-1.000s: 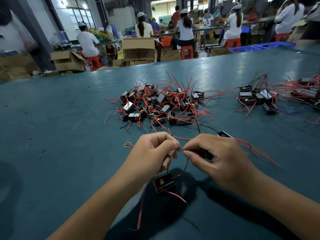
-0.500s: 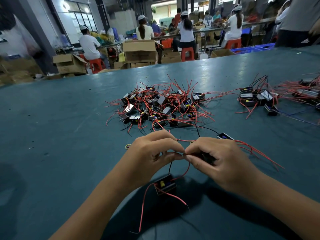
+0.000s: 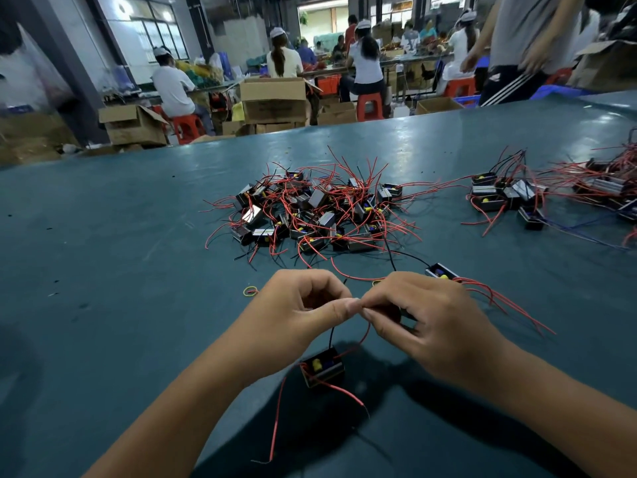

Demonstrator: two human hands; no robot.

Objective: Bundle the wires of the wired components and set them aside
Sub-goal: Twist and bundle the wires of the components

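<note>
A small black component [image 3: 322, 368] with yellow and blue parts hangs just above the table by its red and black wires. My left hand [image 3: 296, 313] and my right hand [image 3: 427, 322] meet above it, and both pinch those wires between thumb and finger. Another component also sits in my right hand, mostly hidden under the fingers. One more component [image 3: 441, 271] with long red wires lies just beyond my right hand. A tangled pile of components [image 3: 310, 212] lies at the table's middle.
A smaller group of components [image 3: 506, 198] and a further heap [image 3: 606, 188] lie at the right on the teal table [image 3: 103, 253]. A yellow rubber band [image 3: 250, 290] lies left of my hands. Cardboard boxes, red stools and seated workers fill the background.
My hands have drawn closer together until the fingertips touch. The hanging component has swung slightly, with its loose red wire trailing lower. A standing person has come into view at the far right.
</note>
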